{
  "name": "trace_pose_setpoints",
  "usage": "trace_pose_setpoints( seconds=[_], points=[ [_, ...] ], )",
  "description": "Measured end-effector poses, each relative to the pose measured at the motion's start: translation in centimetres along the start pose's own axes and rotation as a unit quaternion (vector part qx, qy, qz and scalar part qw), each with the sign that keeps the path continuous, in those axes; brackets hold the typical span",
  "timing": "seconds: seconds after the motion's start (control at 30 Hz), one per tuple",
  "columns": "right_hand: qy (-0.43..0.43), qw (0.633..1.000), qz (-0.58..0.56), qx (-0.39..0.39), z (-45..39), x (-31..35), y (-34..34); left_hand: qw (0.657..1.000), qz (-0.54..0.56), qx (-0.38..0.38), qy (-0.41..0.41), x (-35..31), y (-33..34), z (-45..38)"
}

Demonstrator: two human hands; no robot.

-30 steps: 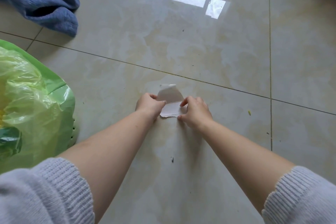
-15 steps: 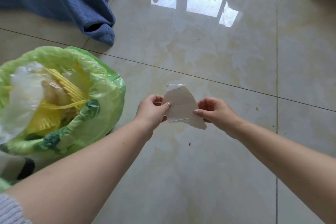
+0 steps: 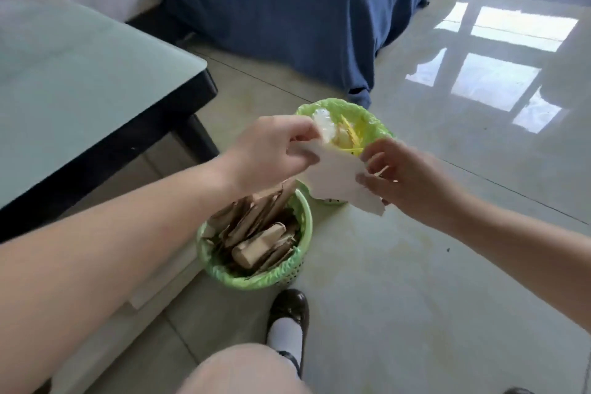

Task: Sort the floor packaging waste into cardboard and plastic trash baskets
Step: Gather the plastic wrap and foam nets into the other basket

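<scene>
My left hand (image 3: pixel 271 150) and my right hand (image 3: pixel 403 176) pinch opposite edges of a torn white card piece (image 3: pixel 339 181), held in the air between two green baskets. The near basket (image 3: pixel 256 280) is packed with brown cardboard scraps and sits below my left hand. The far basket (image 3: pixel 374 120), lined with a light green bag, holds clear plastic and yellow packaging; the card piece and my hands hide its front part.
A glass-topped low table (image 3: pixel 80 89) with dark legs stands at the left. Blue cloth (image 3: pixel 287 9) hangs over furniture behind the baskets. My black shoe with white sock (image 3: pixel 287 320) stands just in front of the near basket. Glossy tiled floor spreads to the right.
Both hands lifted the white piece off the floor and carried it leftward to above the baskets. The view swung left, bringing the cardboard basket and the table into sight.
</scene>
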State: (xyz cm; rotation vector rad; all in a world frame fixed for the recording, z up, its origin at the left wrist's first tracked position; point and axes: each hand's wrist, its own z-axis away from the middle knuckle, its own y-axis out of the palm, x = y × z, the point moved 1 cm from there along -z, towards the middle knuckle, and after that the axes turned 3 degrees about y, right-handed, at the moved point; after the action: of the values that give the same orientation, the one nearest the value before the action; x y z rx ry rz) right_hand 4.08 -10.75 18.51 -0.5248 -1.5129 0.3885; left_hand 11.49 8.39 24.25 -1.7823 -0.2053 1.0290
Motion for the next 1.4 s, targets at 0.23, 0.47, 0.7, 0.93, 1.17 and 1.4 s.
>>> trace_pose_setpoints(
  seconds=[0.23, 0.47, 0.7, 0.93, 1.17, 1.4],
  points=[
    [-0.317, 0.903, 0.288, 0.018, -0.8, 7.5, 6.8, 0.986, -0.052, -0.109, -0.116, 5.3, -2.6, 10.8],
    [-0.356, 0.888, 0.287, 0.043, -0.1, 6.3, 7.0, 0.975, 0.082, -0.206, -0.035, 4.8, 2.7, 17.4],
    [-0.257, 0.909, 0.317, 0.083, -1.2, 3.2, 10.1, 0.968, 0.004, -0.221, -0.121, 8.9, 7.5, 16.6],
    [-0.168, 0.916, 0.340, 0.134, -2.3, 1.5, 13.0, 0.945, -0.099, -0.217, -0.223, 10.9, 10.5, 16.3],
    [-0.074, 0.908, 0.344, 0.228, -2.1, 1.8, 13.4, 0.944, 0.008, -0.246, -0.220, 9.7, 10.0, 16.2],
    [0.024, 0.975, 0.191, 0.107, 3.4, 5.5, 3.4, 0.952, 0.210, -0.186, -0.121, 2.0, 4.1, 13.2]
  ],
)
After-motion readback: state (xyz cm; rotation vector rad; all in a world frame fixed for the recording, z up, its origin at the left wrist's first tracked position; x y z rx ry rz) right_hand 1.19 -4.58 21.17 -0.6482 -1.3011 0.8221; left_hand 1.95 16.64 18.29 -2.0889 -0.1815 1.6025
